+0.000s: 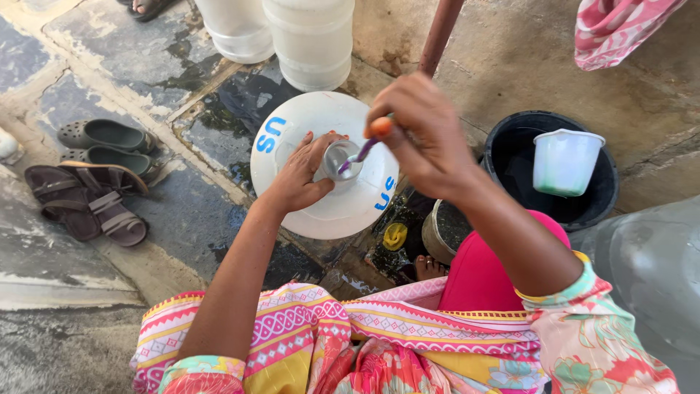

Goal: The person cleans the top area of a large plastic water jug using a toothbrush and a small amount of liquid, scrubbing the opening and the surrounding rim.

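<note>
Her left hand (pixel 302 179) grips the neck of the big white jug (pixel 324 164); her right hand (pixel 419 131) clamps a brush (pixel 362 151), scrubbing the mouth; deeper strokes likely follow.

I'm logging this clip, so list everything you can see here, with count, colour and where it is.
large water jug: one, white with blue marks, centre, neck facing the camera
brush: one, purple and white with an orange end, tip in the jug's neck
water containers: two, translucent white, top centre
bucket: one, black, right
plastic mug: one, white-green, inside the bucket
clogs: pair, grey-green, left
sandals: pair, brown, left, below the clogs
small pot: one, metal, below the jug
cloth: one, pink patterned, top right
pole: one, reddish, top centre
left hand: fingers around the jug's neck
right hand: fingers holding the brush
</note>
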